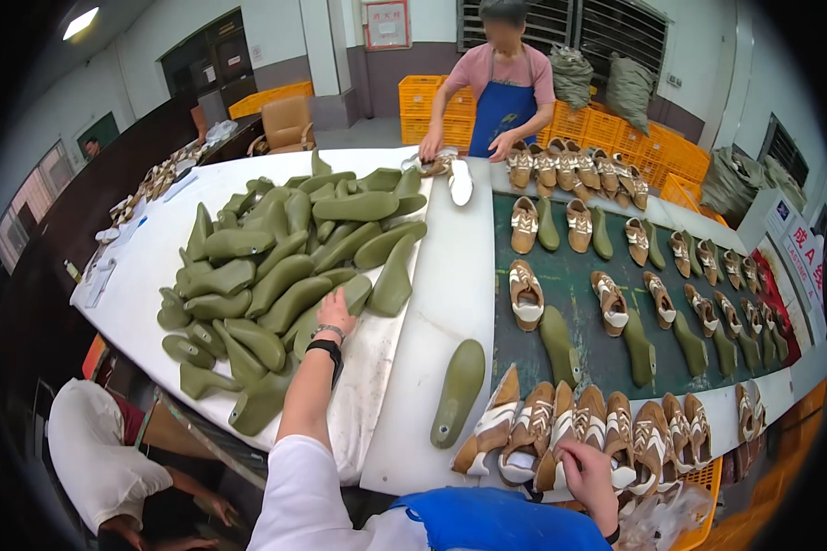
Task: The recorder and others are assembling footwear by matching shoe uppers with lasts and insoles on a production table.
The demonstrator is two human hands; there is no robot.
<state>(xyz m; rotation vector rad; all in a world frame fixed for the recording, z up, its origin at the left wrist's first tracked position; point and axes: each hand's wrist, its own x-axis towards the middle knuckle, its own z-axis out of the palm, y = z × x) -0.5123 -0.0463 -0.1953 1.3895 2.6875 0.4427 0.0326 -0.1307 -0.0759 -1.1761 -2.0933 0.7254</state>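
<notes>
A heap of olive-green shoe lasts (285, 243) covers the left table. My left hand (334, 317) reaches into its near right side, fingers stretched out on a green last (356, 292). At the near edge of the right table, my right hand (590, 473) is closed, its bent fingers against the heel end of a brown-and-white sneaker (557, 427) that stands in a row of similar sneakers (652, 436). My fingers partly hide that contact. Between the two hands, a single green last (458, 393) lies on the white tabletop.
Sneakers and lasts lie alternately in rows on a green mat (560, 262). Across the table a co-worker in a blue apron (504, 115) handles a sneaker near a white-soled one (460, 182). Another person (92, 455) bends at lower left. Orange crates (423, 96) stand behind.
</notes>
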